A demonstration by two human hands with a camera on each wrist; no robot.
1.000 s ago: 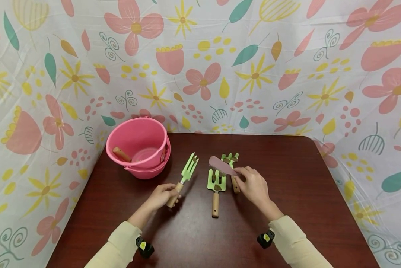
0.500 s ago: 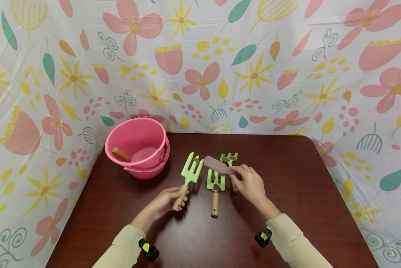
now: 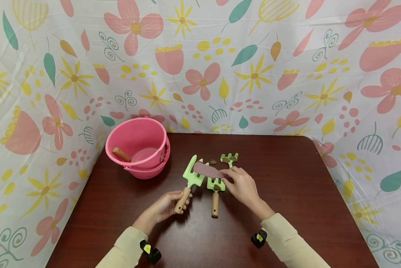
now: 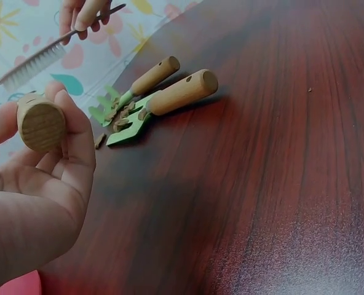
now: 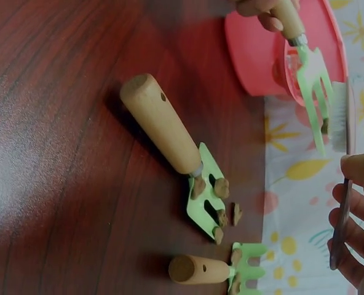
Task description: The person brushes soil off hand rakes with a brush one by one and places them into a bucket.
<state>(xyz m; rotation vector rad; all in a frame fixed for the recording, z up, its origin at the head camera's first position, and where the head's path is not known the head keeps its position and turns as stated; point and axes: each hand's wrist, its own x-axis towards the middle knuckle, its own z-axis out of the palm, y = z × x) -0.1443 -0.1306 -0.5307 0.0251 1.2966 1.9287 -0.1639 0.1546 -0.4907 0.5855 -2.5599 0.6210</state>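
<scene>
My left hand (image 3: pixel 170 204) grips the wooden handle of a small green garden fork (image 3: pixel 195 179), its tines pointing away. In my right hand (image 3: pixel 243 185) I pinch a brush (image 3: pixel 207 170) with a mauve back and white bristles. The brush overlaps the fork's tines in the head view. From the right wrist, the bristles (image 5: pixel 339 117) show right at the tines, beside a brown lump (image 5: pixel 324 126). A second green fork (image 3: pixel 215 204) lies on the table between my hands, with brown lumps on its head. Beyond it lies a green rake (image 3: pixel 229 159), partly hidden by my right hand.
Two nested pink buckets (image 3: pixel 145 174) stand at the back left, the upper one tilted. A wooden handle (image 3: pixel 121 154) leans inside. One brown lump (image 3: pixel 213 162) is on the dark table (image 3: pixel 280 167). Flowered cloth (image 3: pixel 203 44) hangs behind and along the sides.
My left hand has brought the fork rightward and turned its face up. The brush has moved left from over the lying tools onto the fork's tines, uncovering a brown lump on the table.
</scene>
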